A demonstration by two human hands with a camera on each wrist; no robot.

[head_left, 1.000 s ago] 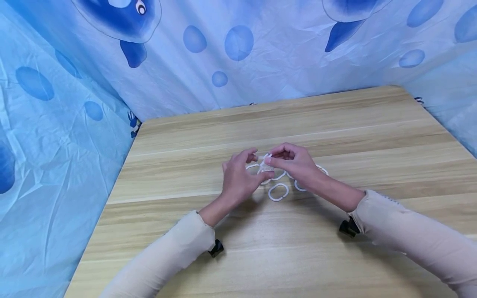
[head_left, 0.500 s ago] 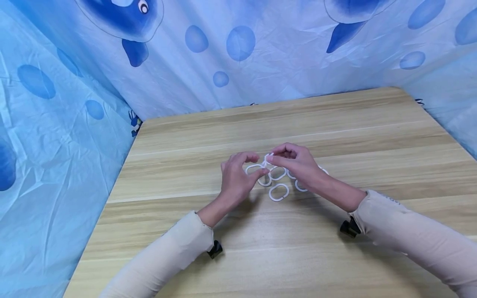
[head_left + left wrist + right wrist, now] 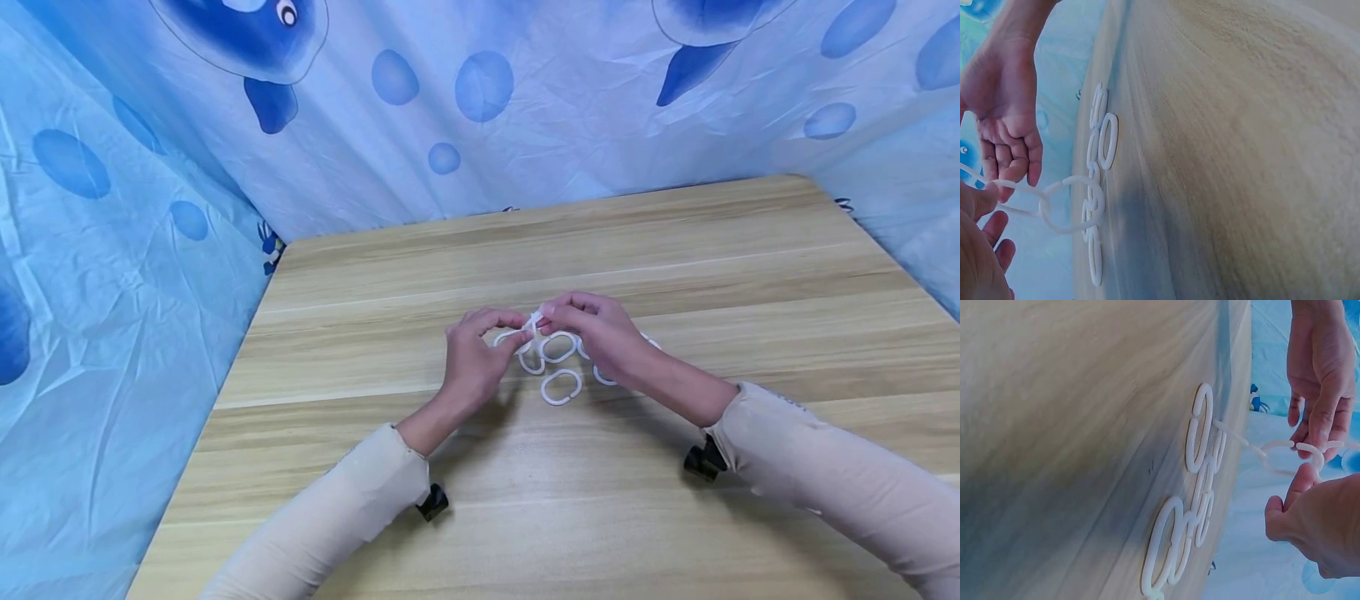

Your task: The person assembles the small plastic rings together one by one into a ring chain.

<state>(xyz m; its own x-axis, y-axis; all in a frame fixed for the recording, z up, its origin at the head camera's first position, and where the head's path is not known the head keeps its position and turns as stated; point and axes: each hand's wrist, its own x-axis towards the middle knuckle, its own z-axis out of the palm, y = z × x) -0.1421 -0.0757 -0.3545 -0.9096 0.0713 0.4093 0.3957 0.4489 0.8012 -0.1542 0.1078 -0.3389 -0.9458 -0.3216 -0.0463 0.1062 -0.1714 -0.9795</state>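
Both hands meet above the table around white plastic curtain rings, oval with a small gap. My left hand (image 3: 476, 350) pinches one raised ring (image 3: 534, 323) between thumb and fingers. Opposite it, the thumb and fingers of my right hand (image 3: 600, 329) pinch a ring at the same spot. In the left wrist view another ring (image 3: 1101, 200) hangs linked below the held one. The right wrist view shows the gap of a held ring (image 3: 1317, 457) between both hands' fingertips. Fingers partly hide how the held rings join.
Several more rings lie close together under the hands on the wooden table (image 3: 360, 333); a separate ring (image 3: 543, 389) lies nearest the body. A blue curtain (image 3: 525, 150) with dolphin prints stands behind the table and along its left side.
My left thumb and fingers, spread apart half a second ago, have come together on the raised ring. The right hand has stayed nearly in place, its fingertips shifting slightly.
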